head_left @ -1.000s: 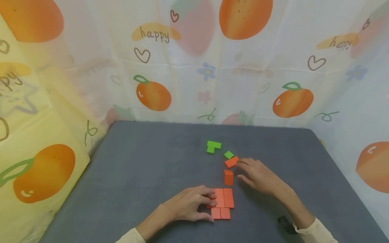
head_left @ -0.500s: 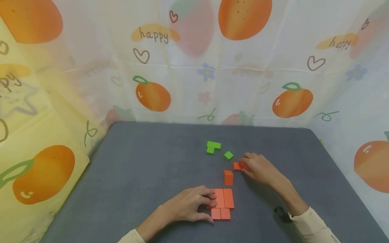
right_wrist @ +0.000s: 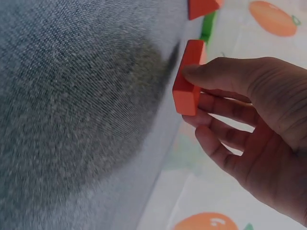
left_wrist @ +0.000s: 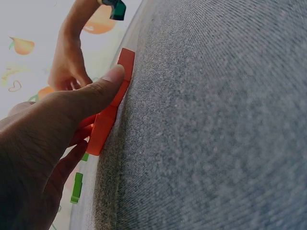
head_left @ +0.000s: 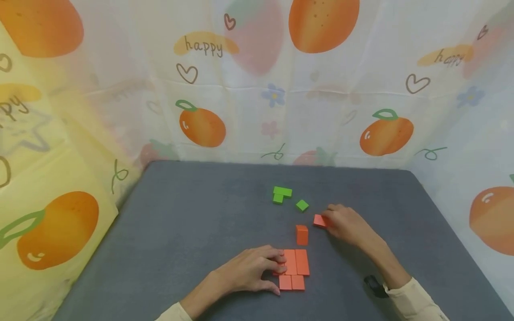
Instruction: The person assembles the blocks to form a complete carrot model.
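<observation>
In the head view my left hand (head_left: 250,270) rests at the left side of a flat patch of orange blocks (head_left: 296,262), fingertips over its left piece. Its thumb lies by the near corner of the two smaller blocks; the left wrist view shows that thumb against an orange block (left_wrist: 126,61). My right hand (head_left: 348,225), farther back and right, pinches a loose rectangular orange block (right_wrist: 188,93) between thumb and fingers. The held block is partly covered by the fingers in the head view. An upright orange block (head_left: 302,236) stands between the patch and my right hand.
Beyond the orange blocks lie a joined pair of green blocks (head_left: 283,192) and a single green block (head_left: 302,205) turned cornerwise. The grey tabletop (head_left: 192,214) ends at a printed fruit curtain (head_left: 245,125). A dark device (head_left: 375,286) shows beneath my right wrist.
The right hand has taken hold of the orange block beside the single green one and brought it right and slightly nearer, turning it. The left hand has stayed at the patch.
</observation>
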Demonstrator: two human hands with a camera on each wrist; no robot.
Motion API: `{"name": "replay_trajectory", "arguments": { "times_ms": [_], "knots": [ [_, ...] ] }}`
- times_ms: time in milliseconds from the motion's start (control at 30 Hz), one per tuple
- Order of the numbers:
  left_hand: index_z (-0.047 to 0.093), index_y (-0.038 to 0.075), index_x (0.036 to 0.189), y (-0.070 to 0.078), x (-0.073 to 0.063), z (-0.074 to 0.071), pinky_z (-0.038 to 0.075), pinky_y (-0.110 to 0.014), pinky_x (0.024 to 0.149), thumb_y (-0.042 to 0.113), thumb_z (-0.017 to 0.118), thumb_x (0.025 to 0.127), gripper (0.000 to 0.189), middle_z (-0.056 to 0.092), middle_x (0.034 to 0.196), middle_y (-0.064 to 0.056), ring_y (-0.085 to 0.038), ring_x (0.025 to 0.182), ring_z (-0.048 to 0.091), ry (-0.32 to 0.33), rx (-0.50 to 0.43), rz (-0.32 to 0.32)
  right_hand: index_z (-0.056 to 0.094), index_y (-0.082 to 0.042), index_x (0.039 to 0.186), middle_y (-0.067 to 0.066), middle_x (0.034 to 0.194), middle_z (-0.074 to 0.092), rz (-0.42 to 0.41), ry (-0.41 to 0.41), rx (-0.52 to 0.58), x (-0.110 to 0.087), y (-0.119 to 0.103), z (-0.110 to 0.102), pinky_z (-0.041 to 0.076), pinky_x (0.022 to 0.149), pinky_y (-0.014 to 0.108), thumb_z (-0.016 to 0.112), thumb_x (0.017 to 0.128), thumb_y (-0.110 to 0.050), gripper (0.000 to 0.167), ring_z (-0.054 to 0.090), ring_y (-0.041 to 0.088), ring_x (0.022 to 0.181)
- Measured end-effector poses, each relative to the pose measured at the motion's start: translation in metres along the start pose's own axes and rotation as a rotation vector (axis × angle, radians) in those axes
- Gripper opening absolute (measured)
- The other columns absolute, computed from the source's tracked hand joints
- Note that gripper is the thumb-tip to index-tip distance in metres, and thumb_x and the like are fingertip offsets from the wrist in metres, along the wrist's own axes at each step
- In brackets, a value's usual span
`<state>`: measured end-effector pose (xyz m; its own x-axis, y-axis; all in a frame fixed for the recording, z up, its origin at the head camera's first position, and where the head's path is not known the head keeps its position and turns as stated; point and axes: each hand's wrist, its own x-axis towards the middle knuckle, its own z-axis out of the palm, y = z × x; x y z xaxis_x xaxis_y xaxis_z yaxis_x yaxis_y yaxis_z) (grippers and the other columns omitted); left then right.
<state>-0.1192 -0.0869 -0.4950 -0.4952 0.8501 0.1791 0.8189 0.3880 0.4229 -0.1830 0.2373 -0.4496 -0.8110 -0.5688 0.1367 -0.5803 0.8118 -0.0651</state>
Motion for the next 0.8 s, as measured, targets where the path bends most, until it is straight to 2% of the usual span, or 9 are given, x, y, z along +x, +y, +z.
{"name": "replay_trajectory", "arguments": {
  "times_ms": [100,200,400,667,800],
  "knots": [
    [0.075,0.020,0.131,0.000,0.000,0.000,0.054,-0.025,0.106,0.052,0.080,0.087,0.055,0.068,0.135,0.006,-0.007,0.126,0.062,0.001,0.003,-0.003,0.077,-0.003,0.104,0.006,0.092,0.070,0.031,0.005,-0.015,-0.006,-0.003,-0.008,0.059,0.073,0.039,0.086,0.081,-0.005,0.025,0.063,0.020,0.080],
    [0.074,0.020,0.131,0.001,0.000,0.000,0.054,-0.025,0.106,0.052,0.080,0.087,0.055,0.069,0.135,0.006,-0.007,0.126,0.062,0.002,0.004,-0.005,0.077,-0.004,0.104,0.005,0.091,0.069,0.028,0.030,-0.016,-0.015,-0.008,-0.016,0.059,0.072,0.039,0.088,0.079,-0.005,0.028,0.062,0.018,0.079],
    [0.075,0.019,0.131,0.001,0.000,0.000,0.054,-0.026,0.107,0.051,0.082,0.086,0.055,0.069,0.135,0.005,-0.007,0.126,0.062,0.008,0.007,0.000,0.076,-0.008,0.100,0.001,0.088,0.068,-0.029,0.093,0.001,-0.030,-0.017,-0.029,0.058,0.070,0.035,0.089,0.076,-0.005,0.027,0.060,0.014,0.077],
    [0.075,0.020,0.130,0.001,0.000,0.000,0.054,-0.025,0.106,0.050,0.082,0.086,0.054,0.069,0.134,0.006,-0.006,0.125,0.062,0.008,0.008,-0.001,0.075,-0.011,0.101,-0.003,0.090,0.069,-0.048,0.067,0.019,-0.040,-0.031,-0.041,0.058,0.069,0.031,0.091,0.076,-0.009,0.030,0.060,0.010,0.078],
    [0.075,0.021,0.131,0.001,0.001,0.000,0.053,-0.025,0.106,0.051,0.081,0.087,0.054,0.069,0.135,0.007,-0.006,0.125,0.062,-0.002,0.000,-0.010,0.075,-0.012,0.098,-0.004,0.088,0.067,-0.125,0.124,0.026,-0.045,-0.037,-0.040,0.056,0.067,0.028,0.092,0.073,-0.007,0.031,0.059,0.010,0.077]
  ]
}}
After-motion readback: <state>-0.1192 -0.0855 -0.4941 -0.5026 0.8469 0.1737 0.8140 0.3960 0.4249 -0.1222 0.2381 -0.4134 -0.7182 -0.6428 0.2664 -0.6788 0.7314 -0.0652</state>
